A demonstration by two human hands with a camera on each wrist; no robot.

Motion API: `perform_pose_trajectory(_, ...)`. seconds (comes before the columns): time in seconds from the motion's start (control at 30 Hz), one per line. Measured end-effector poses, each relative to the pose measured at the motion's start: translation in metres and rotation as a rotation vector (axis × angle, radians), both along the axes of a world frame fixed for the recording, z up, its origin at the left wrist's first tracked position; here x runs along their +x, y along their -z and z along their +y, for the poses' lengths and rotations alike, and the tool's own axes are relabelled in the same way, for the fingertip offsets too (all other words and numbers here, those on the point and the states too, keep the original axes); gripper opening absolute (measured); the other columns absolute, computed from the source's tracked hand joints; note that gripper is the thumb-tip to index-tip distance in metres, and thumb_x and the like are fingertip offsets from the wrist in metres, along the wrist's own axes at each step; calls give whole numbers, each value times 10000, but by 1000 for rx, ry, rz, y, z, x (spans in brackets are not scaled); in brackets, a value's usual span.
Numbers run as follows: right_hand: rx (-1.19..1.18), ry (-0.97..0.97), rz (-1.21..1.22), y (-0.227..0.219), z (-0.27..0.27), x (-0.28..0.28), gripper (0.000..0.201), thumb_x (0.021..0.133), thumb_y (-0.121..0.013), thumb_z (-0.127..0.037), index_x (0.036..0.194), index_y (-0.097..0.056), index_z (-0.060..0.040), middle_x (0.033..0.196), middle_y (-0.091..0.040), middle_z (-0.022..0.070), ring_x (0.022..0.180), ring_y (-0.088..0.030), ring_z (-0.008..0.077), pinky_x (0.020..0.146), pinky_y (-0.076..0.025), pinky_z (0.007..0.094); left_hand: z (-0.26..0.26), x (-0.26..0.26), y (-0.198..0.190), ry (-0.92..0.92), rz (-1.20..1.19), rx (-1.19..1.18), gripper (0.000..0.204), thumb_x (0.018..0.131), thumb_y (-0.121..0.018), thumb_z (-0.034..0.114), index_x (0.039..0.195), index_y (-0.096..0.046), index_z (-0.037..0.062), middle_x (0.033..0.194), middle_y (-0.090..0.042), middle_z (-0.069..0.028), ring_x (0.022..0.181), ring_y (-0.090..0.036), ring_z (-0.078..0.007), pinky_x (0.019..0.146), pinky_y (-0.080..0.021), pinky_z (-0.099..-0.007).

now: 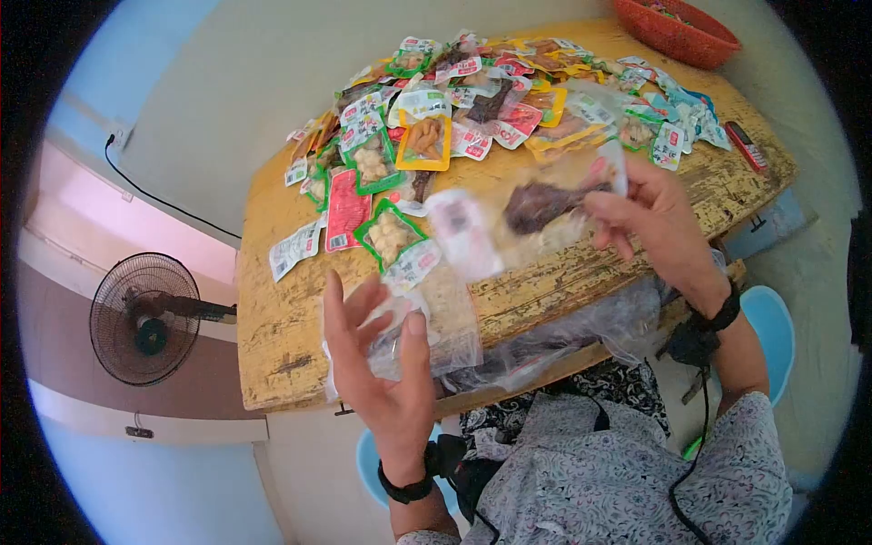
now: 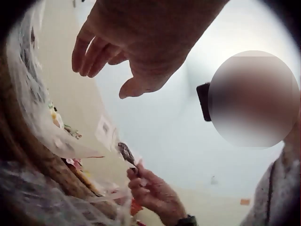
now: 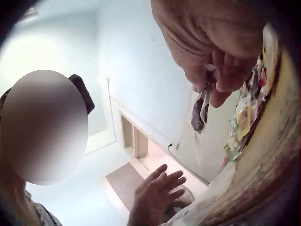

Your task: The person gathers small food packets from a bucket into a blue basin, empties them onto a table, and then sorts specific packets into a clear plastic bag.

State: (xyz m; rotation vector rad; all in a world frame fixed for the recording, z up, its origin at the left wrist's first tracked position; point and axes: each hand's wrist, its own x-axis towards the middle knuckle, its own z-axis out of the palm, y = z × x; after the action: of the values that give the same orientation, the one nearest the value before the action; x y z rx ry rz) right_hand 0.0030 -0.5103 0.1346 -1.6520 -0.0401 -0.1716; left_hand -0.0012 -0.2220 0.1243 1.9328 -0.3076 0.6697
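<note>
Above the worn yellow wooden table (image 1: 291, 336), our right hand (image 1: 658, 227) pinches a clear snack packet with dark contents (image 1: 536, 207) by its edge so it hangs free; our left hand (image 1: 381, 359) is spread open beside the clear plastic bag (image 1: 450, 322).

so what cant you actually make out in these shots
- Clear packet held by the right hand: motion blur in the head view hides its label.
- Print on the snack packets: too small, head view.
- Red basket: cut off by the top edge.
- Left hand: backlit in the left wrist view; whether it touches the plastic bag is unclear.
</note>
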Motion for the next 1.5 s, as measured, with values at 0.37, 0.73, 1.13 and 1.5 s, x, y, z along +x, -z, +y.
perform_pose_trajectory(0.37, -527, 152, -202, 43, -27, -14, 288, 929, -720, -231, 1136, -686, -34, 818, -621, -11, 618, -531, 80, 512, -394, 227, -18, 3, 17, -83, -25, 746, 382, 805, -803, 261, 1027, -600, 27, 877, -537, -125, 851, -542, -321, 725, -450, -438)
perform_pose_trajectory(0.73, -163, 53, 181, 12, -19, -16, 258, 880, -780, -180, 1074, -663, -59, 687, -602, -63, 563, -487, 6, 476, -369, 209, -10, 2, 29, -58, 12, 419, 74, 917, -693, 74, 913, -634, 29, 729, -601, -69, 588, -541, -133, 543, -437, -279)
perform_pose_trajectory(1.13, -114, -144, 202, 16, 46, 20, 266, 894, -779, -203, 1058, -635, -51, 720, -649, -34, 526, -502, 13, 454, -381, 200, -20, 3, 22, -32, -190, 404, 82, 869, -704, 18, 925, -647, 35, 717, -573, -106, 554, -568, -234, 512, -435, -351)
perform_pose_trajectory(1.5, -122, -319, 226, 23, 96, 52, 224, 913, -750, -167, 1033, -619, -31, 779, -681, 5, 560, -566, 43, 463, -425, 204, -15, 14, 25, 23, -229, 252, 122, 865, -696, -1, 969, -639, 25, 782, -594, -135, 652, -602, -320, 570, -468, -399)
